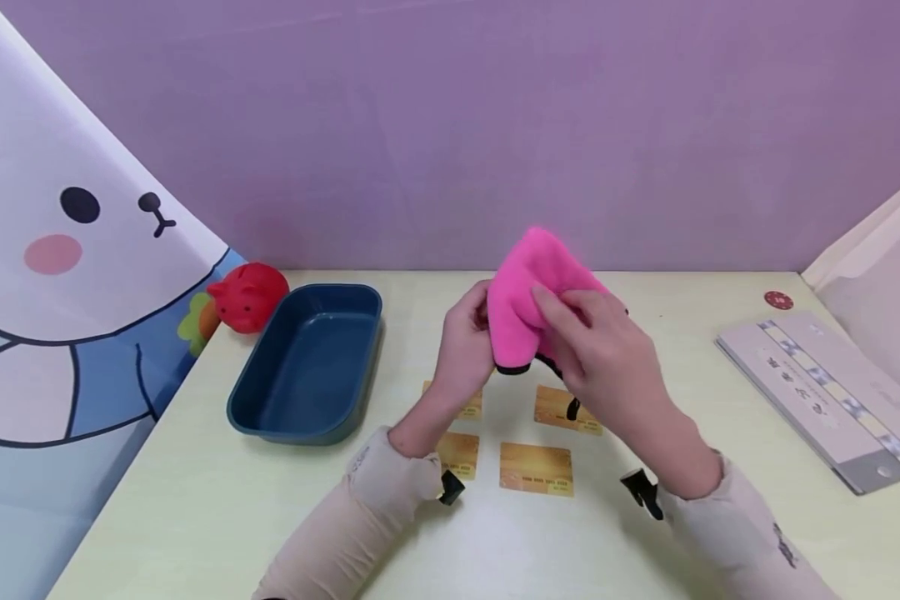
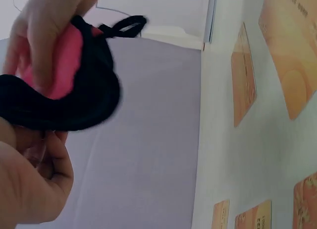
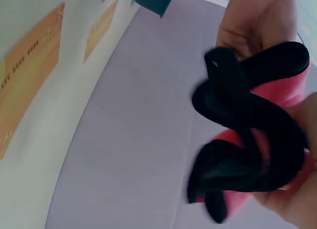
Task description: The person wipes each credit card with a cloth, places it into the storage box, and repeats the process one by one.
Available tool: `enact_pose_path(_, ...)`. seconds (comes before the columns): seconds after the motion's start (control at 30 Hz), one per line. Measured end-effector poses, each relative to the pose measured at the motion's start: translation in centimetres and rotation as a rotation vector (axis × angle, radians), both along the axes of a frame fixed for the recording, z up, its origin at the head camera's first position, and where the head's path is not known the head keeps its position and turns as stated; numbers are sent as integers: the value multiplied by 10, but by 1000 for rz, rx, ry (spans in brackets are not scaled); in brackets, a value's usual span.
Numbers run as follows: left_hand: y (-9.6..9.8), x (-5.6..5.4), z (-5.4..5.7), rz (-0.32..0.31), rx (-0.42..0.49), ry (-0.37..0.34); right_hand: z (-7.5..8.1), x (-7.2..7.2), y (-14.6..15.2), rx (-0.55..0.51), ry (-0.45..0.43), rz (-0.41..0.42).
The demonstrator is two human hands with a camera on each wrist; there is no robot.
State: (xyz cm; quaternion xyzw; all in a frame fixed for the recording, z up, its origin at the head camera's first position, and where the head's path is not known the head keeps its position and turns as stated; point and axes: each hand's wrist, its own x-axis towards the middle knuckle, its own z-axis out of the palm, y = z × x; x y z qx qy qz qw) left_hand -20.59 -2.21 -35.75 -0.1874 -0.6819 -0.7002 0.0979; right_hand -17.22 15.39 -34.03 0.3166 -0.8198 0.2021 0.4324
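Observation:
A soft pink cloth point(image 1: 521, 287) with black edging is held up above the table in both hands, folded and bunched. My left hand point(image 1: 465, 346) grips its left side with curled fingers. The right hand point(image 1: 607, 354) pinches the front of the fabric between thumb and fingers. A black loop point(image 2: 130, 27) sticks out from the edging, which curves in wavy folds in the right wrist view. Beneath the hands lie several gold cards, among them a front card point(image 1: 536, 469) and one partly behind the right hand point(image 1: 555, 406), the nearest to the loop.
On the left stands a dark blue tray point(image 1: 356, 417), with a red piggy bank point(image 1: 251, 296) beside it. At the right lie a grey-white flat box point(image 1: 817, 392) with a patterned band and a red poker chip point(image 1: 778, 300). A purple backdrop point(image 1: 495, 125) rises behind the table.

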Motion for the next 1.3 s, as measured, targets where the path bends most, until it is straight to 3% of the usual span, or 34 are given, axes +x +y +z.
enact_pose_path(0.1, 2, 0, 0, -16, -6, -4, -3, 1, -1, 46, -40, -26)
enact_pose_path(0.37, 3, 2, 4, -51, -18, -32, -3, 2, 2, 35, -87, -105)
enact_pose_path(0.77, -14, -1, 12, -115, -141, 61, 7, -12, 35, 5, -242, -261)
enact_pose_path(0.9, -22, -5, 18, -166, -138, 98, 14, -15, 58, -76, -254, -360)
enact_pose_path(1.0, -27, -5, 22, -160, -149, 113, 19, -15, 73, -140, -257, -410)
enact_pose_path(1.13, -32, -5, 26, -116, -208, 117, 25, -11, 82, -186, -221, -419)
enact_pose_path(1.3, -37, -8, 28, -172, -306, 142, 30, -5, 80, -196, -205, -416)
